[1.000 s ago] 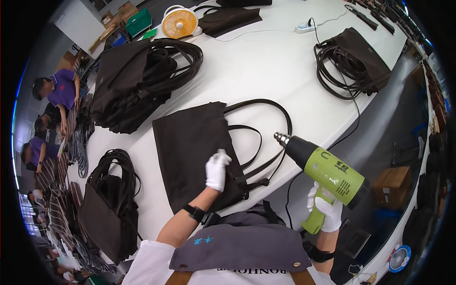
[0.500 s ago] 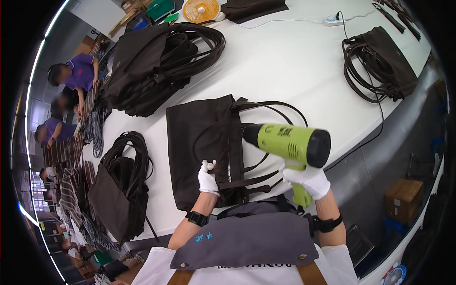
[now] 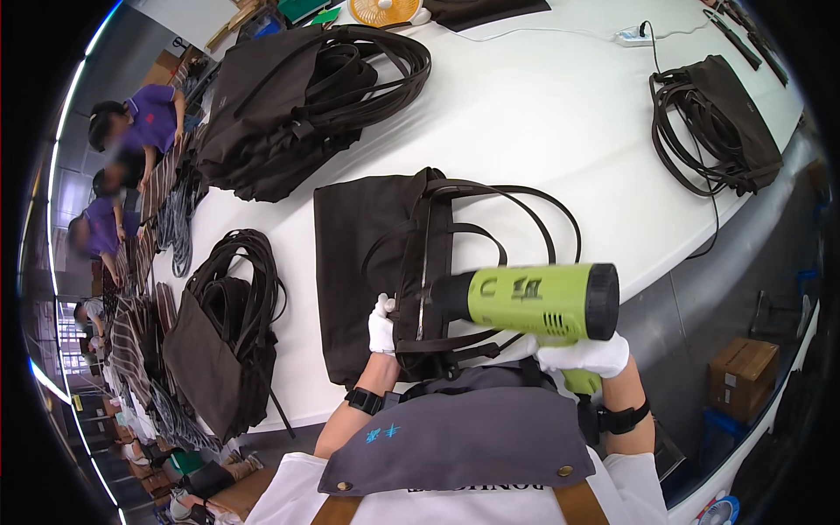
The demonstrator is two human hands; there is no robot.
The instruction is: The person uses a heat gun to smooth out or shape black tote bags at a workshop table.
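Note:
A dark brown handbag [image 3: 354, 254] lies on its side in front of me, its zip opening and loop handles toward the right. My left hand [image 3: 382, 326], in a white glove, pinches the bag's edge beside the zipper [image 3: 423, 302]. In my right hand [image 3: 584, 354], gloved too, is a green heat gun [image 3: 529, 300], gripped by its handle. The gun's black nozzle points left and lies over the near part of the zip opening. My right fingers are partly hidden by the gun's body.
A big pile of brown bags [image 3: 271, 114] lies at the far left, a smaller pile [image 3: 223, 341] nearer. Another bag [image 3: 722, 122] and a power strip [image 3: 633, 36] are at the far right. White table [image 3: 542, 114] beneath; co-workers [image 3: 153, 122] at left; cardboard box [image 3: 742, 381] at right.
The heat gun has moved down toward me, its nozzle passing from the middle of the zip to its near part. My left hand has shifted slightly against the bag's edge.

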